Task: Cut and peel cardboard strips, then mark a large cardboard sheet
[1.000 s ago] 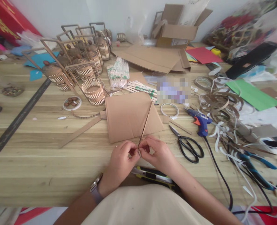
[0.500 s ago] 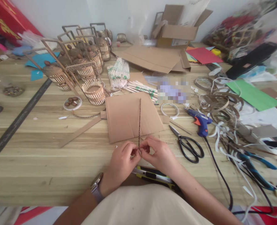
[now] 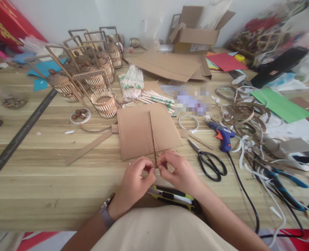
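Observation:
A narrow strip of corrugated cardboard (image 3: 152, 136), its wavy edge showing, stretches away from me over a flat cardboard piece (image 3: 133, 132). Its near end is pinched between the fingertips of my left hand (image 3: 140, 177) and my right hand (image 3: 176, 170), which almost meet. The strip leans slightly left toward its far end. Below my hands, close to my body, lie utility knives (image 3: 170, 197), partly covered by my right forearm. To the right of my right hand rest black-handled scissors (image 3: 209, 162).
Several slatted baskets (image 3: 104, 103) with tall handles stand at the back left, beside a dish of brown nut-like balls (image 3: 80, 115). A blue glue gun (image 3: 223, 136) with its cord, pliers (image 3: 285, 188) and tangled paper strips (image 3: 245, 115) crowd the right. An open carton (image 3: 198, 36) stands behind.
The far end of the cardboard strip has swung left, so the strip now tilts instead of pointing nearly straight away. My hands stay in nearly the same place.

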A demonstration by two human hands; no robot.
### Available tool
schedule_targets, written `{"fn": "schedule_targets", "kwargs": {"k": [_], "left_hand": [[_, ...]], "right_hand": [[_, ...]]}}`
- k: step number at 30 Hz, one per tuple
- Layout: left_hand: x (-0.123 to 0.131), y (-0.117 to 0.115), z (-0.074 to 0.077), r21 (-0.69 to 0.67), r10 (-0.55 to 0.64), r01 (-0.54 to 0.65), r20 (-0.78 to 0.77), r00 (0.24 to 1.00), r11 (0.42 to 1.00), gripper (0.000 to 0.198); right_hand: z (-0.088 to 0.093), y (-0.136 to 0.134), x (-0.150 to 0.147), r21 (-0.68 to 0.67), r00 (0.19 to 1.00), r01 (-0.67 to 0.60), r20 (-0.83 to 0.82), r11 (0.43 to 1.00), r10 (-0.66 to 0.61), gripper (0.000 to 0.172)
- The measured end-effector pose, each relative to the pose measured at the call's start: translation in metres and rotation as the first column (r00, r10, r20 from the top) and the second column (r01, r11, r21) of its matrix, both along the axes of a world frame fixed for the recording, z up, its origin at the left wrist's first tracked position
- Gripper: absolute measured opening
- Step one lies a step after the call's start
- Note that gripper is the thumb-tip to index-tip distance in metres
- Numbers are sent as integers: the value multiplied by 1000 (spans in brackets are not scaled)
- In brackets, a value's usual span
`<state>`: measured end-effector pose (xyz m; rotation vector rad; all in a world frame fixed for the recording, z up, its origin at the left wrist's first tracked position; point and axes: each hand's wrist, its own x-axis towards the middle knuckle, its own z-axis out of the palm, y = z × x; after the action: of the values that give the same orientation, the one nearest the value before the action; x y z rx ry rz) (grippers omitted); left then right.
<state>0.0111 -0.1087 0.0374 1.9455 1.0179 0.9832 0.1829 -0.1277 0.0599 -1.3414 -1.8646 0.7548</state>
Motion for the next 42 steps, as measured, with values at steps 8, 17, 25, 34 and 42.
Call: {"fn": "schedule_targets", "kwargs": {"k": [8,17,25,34,42], "left_hand": [[0,0,3,-97,-25,29,50,998,995,10],[-1,-1,-4,126,24,-13,-87,996,992,14],[-1,-1,-3,174,54,-32,-119,991,984,16],[-2,2,-6,133,3,16,-143,990,991,18],[-1,2,-7,180,31,9,-216,976,984,22]], "right_hand": [[0,1,1,-20,999,23,-30,1000,-23,13],[-7,2,-1,63,997,10,71,998,-14,15],[-10,2,-2,116,995,18,95,993,-29,16],[-13,0,-3,174,982,-13,189,985,-21,14],[-16,0,-4,179,983,-13,184,984,-21,14]]}}
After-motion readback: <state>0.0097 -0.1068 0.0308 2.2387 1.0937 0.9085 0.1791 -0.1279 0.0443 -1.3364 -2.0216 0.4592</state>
